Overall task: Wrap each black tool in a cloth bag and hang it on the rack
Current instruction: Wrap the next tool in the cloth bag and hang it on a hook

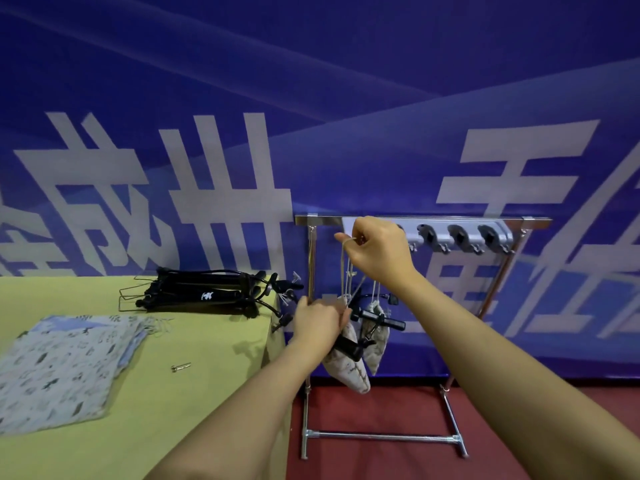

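Right hand (379, 249) pinches drawstring (344, 268); left hand (317, 322) grips bag (346, 370).

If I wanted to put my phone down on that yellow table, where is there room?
Bare yellow table lies around the small metal pin, between the cloth bags and the table's right edge. The back edge is crowded with black tools.
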